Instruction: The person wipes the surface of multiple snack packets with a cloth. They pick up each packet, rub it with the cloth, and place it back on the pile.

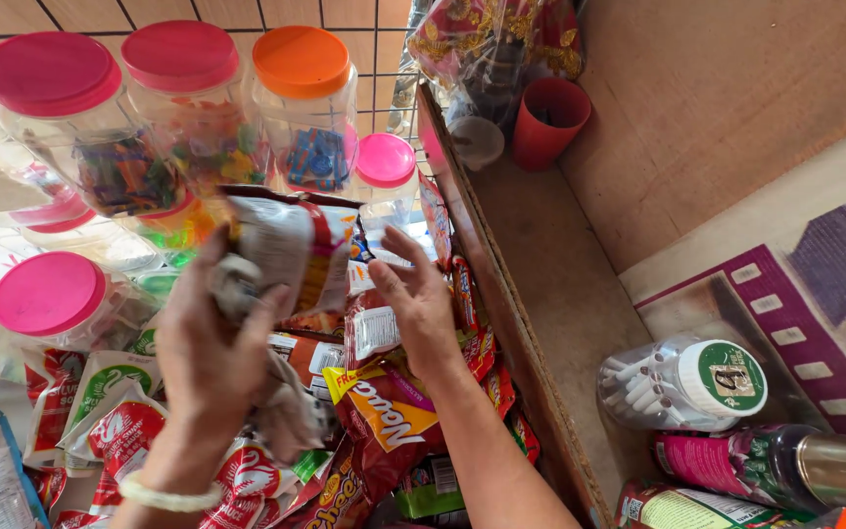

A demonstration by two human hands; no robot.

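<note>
My left hand [210,338] is closed around a bundle of silvery and red snack packets [281,257], lifted above a heap of other packets. My right hand [415,306] hovers just to the right with fingers spread, its fingertips close to the same bundle and over red and yellow snack packets [384,402]. A pale bracelet circles my left wrist.
Clear plastic jars with pink lids [49,71] and an orange lid [302,61] hold wrapped sweets at the back. A wooden divider [501,304] runs on the right. Beyond it stand a red cup [548,120], a white-capped jar [682,384] and bottles [766,468].
</note>
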